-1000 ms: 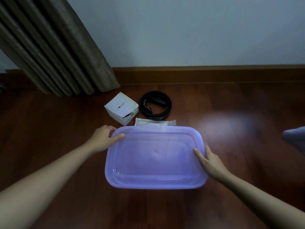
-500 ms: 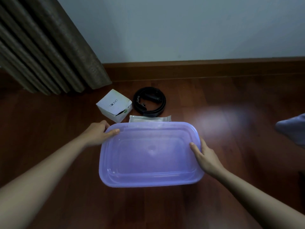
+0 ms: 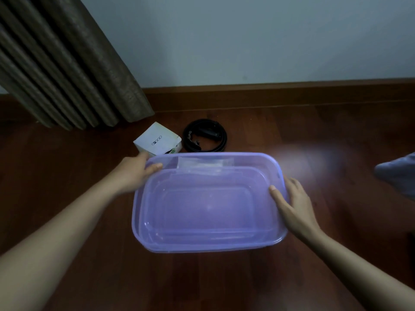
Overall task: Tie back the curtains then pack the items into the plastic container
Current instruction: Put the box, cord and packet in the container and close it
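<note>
Left hand [image 3: 134,173] and right hand [image 3: 294,205] have fingers clamped on the container's [image 3: 202,249] ends. Slick plastic (thumb-on-rim grip) might slip, or bump the box [image 3: 157,140].

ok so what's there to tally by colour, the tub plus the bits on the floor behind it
purple: 1, the plastic container
white: 1, the small box
black: 1, the coiled belt
clear: 1, the flat packet, seen through the container's far wall
total: 4

floor [image 3: 292,131]: dark wood | white box [image 3: 157,140] | black coil [image 3: 222,140] just beside box
</note>
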### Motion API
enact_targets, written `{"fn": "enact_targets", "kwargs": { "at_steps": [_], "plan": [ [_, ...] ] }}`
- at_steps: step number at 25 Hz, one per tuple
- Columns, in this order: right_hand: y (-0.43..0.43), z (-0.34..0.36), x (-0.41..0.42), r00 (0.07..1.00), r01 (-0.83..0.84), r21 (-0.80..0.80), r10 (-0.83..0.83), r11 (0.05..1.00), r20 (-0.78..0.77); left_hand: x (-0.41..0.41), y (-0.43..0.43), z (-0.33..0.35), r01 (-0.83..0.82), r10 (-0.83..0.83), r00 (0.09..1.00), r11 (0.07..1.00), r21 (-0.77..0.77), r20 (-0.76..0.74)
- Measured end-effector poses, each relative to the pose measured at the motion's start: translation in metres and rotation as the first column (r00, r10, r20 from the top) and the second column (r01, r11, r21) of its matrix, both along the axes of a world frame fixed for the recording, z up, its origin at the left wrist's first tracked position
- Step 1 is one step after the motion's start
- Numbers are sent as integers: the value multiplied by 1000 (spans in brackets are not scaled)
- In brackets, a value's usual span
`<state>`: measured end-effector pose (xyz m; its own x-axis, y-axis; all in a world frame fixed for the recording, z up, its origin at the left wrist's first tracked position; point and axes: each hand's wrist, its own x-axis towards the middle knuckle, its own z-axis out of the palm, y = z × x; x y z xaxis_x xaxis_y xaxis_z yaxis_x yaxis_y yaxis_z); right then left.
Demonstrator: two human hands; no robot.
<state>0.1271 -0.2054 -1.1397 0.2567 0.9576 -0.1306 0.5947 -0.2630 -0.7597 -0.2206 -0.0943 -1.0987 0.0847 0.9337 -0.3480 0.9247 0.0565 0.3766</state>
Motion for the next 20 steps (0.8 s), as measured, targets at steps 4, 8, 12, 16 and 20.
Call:
{"fn": "enact_targets", "kwargs": {
  "at_steps": [4,8,12,16,20],
  "plan": [
    [15,25,20,619,287,-77,-246,955,-746,22,10,10,-288,166,907,914,284,386],
    [30,18,48,359,551,-84,-327,830,-874,55,-11,-25,98,-151,952,975,199,268],
    [46,-7,59,162,736,-149,-385,660,-908,59,-17,-58,481,-493,851,870,-106,-181],
    [46,-37,61,110,825,-205,-504,527,-856,63,-17,-59,500,-514,820,857,-122,-253],
    [37,-58,63,322,831,-196,-738,520,-594,62,-18,-61,500,-508,817,860,-103,-274]
  ]
}}
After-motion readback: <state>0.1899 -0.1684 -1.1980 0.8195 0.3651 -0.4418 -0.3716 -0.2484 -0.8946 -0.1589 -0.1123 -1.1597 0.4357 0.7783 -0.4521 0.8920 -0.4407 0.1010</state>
